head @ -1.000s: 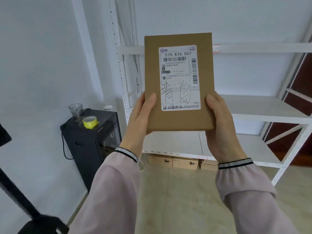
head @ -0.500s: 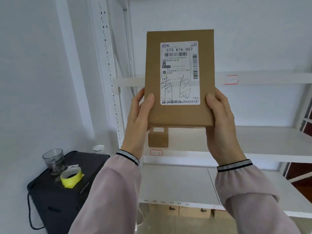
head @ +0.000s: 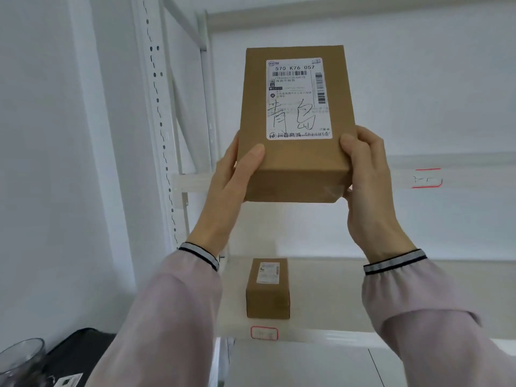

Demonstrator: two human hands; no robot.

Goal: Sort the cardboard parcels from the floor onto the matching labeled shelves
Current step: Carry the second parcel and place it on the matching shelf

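I hold a flat brown cardboard parcel up in front of the white shelving, its white shipping label with handwritten characters facing me. My left hand grips its lower left edge and my right hand its lower right edge. Behind it runs an upper shelf rail carrying a red-framed label. On the shelf below lies a smaller brown parcel, above a second red-framed label on that shelf's front edge.
The white perforated shelf upright stands at the left against a white wall. A glass cup sits on a black cabinet at the bottom left. A lower shelf board shows at the bottom.
My view has tilted upward and both hands have raised the parcel toward the upper shelf rail. The small parcel on the middle shelf now shows fully below my hands.
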